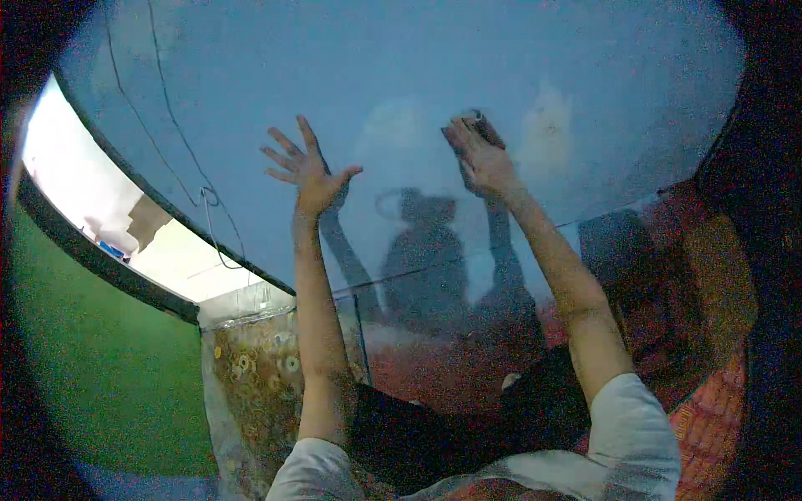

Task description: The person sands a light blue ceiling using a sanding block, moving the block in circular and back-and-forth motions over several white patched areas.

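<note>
The white shirt point(631, 438) lies nearest, its sleeves at seven and five o'clock, with dark trousers point(397, 447) below at six.

From the left: a green wall point(104, 334) fills eight to nine o'clock. Above it, at nine to ten, a brightly lit opening point(180, 255) curves between dark borders. At eight o'clock hangs a sheet point(251, 367) patterned in brown and gold with pale rings. A thin wire point(210, 199) runs down from eleven o'clock, loops at ten and dangles over the edge of the opening.

The left hand point(312, 179), at ten o'clock, is spread wide before the blue wall point(401, 50), fingers fanned, thumb toward three, holding nothing; whether it touches the wall I cannot tell. At the centre, a dark shadow point(423, 267) of the person falls across the wall, above a reddish lower band point(426, 363).

The right hand point(486, 167), between one and two o'clock, has its fingers close together over a dark brown pad point(491, 135), which sits between hand and wall; its exact kind is too blurred to tell. A pale patch point(547, 129) lies just right of it.

Farther right are a yellow-brown cloth point(718, 275) at three o'clock and a red patterned mat point(710, 426) at four.
</note>
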